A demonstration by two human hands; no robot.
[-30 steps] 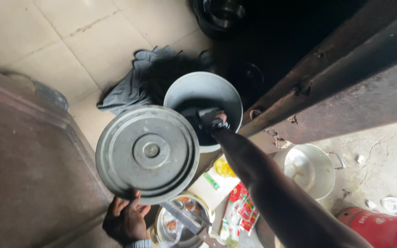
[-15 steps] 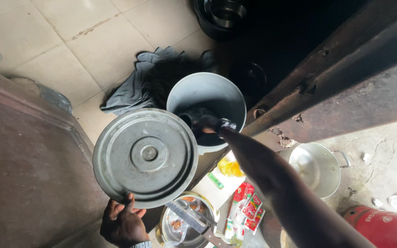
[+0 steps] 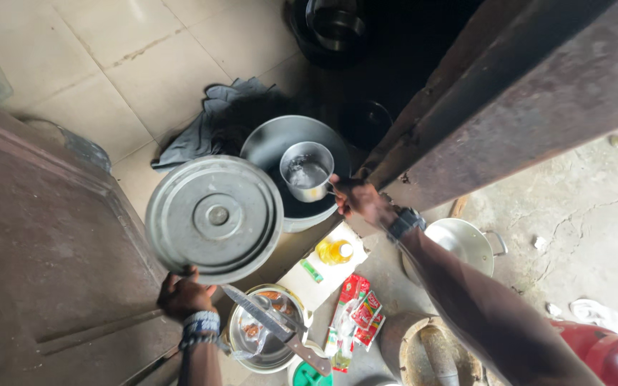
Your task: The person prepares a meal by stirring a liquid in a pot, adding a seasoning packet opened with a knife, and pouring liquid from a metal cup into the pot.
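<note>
My right hand (image 3: pixel 358 199) grips the handle of a small metal cup (image 3: pixel 307 171) with water in it, held over the open mouth of a big grey bucket (image 3: pixel 260 146). My left hand (image 3: pixel 180 294) holds up a round grey metal lid (image 3: pixel 214 219) by its lower edge, tilted beside the bucket. A dark watch sits on my right wrist, and beaded bands on the left.
A grey cloth (image 3: pixel 209 125) lies on the tiled floor behind the bucket. Below are a metal bowl with a large knife (image 3: pixel 273 324) across it, a yellow oil bottle (image 3: pixel 335 251), red sachets (image 3: pixel 359 312), an empty pot (image 3: pixel 462 244), a mortar (image 3: pixel 430 352) and a red gas cylinder (image 3: pixel 613 357). A rusty door (image 3: pixel 531 93) stands right.
My right hand has come up out of the bucket, now holding the cup with water above the rim. The lid has shifted a little left and lower.
</note>
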